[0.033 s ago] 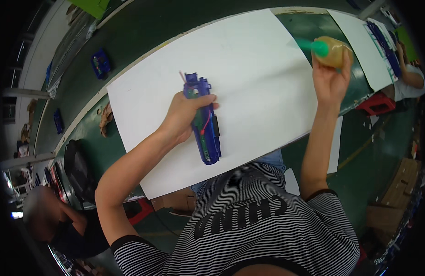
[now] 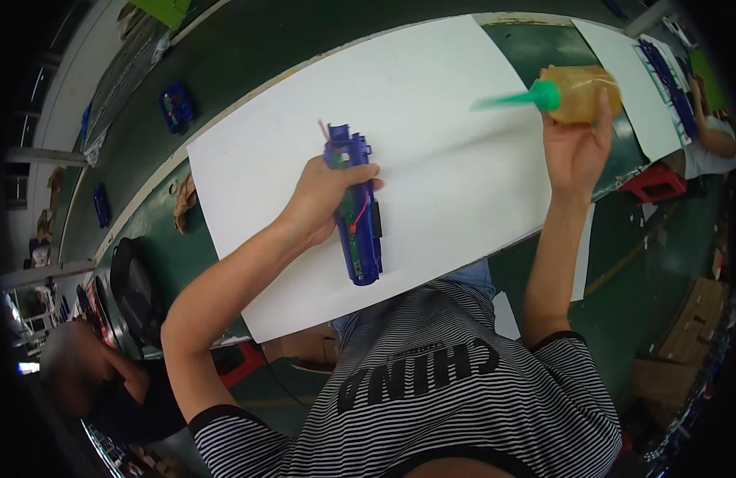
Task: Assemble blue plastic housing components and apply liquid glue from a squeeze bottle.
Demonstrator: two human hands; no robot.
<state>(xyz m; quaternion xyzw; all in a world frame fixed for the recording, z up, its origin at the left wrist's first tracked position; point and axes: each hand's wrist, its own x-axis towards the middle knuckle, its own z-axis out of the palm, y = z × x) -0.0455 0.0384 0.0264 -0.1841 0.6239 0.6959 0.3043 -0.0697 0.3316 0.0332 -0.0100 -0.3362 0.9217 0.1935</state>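
Note:
Wrapped round a long blue plastic housing point(image 2: 369, 259) is my left hand point(image 2: 322, 197), its thumb across the upper part. A narrow green circuit board point(image 2: 354, 251) and a red wire show inside the housing, and a thin wire sticks out at its far end. My fingers hide part of the middle. Out to the right, my right hand point(image 2: 575, 159) grips a squeeze bottle point(image 2: 587, 94) of yellowish-brown liquid. The bottle lies on its side in the hand, its long green nozzle point(image 2: 515, 99) pointing left above the white sheet, blurred toward the tip.
A large white sheet point(image 2: 440, 223) covers the green table. Beyond its left edge are crumpled brown paper point(image 2: 184, 205), a black case point(image 2: 137, 291) and blue housings point(image 2: 175, 108). Another person point(image 2: 105, 382) sits at lower left; one more point(image 2: 710, 139) works at far right, near a red stool point(image 2: 655, 185).
The bottle has swung round in my right hand, so its nozzle now shows at full length, pointing left. My left hand and the housing have barely shifted.

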